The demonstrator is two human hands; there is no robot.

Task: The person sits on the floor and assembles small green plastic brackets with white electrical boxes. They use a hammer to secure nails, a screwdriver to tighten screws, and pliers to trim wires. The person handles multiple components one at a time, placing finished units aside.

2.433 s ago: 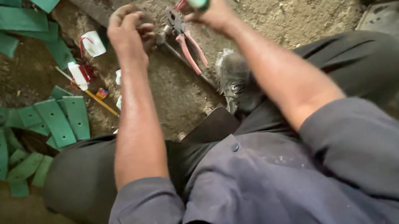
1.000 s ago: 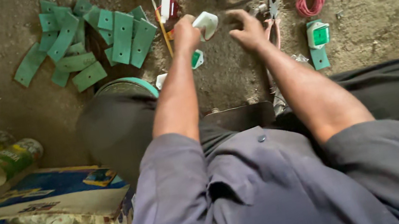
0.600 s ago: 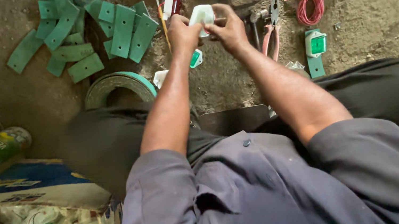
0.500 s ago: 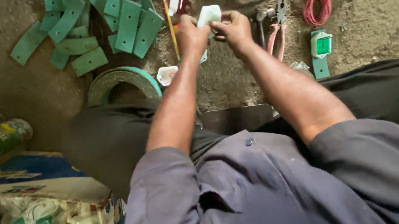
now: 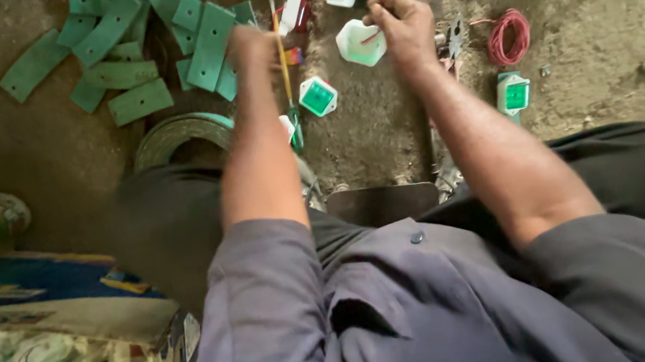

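Pinching white square housing (image 5: 360, 42): right hand (image 5: 404, 23); left hand (image 5: 252, 44) blurred, grip unclear; blue carton (image 5: 45, 297) bottom-left.

The flat plates (image 5: 133, 42) lie scattered on the ground left of the left hand (image 5: 252, 44). A square housing (image 5: 360, 42) sits between the two hands, touching the right hand (image 5: 404, 23). A second housing (image 5: 318, 96) lies nearer the body. The wire coil (image 5: 508, 36) lies right of the right hand, a third housing (image 5: 514, 94) just below it.
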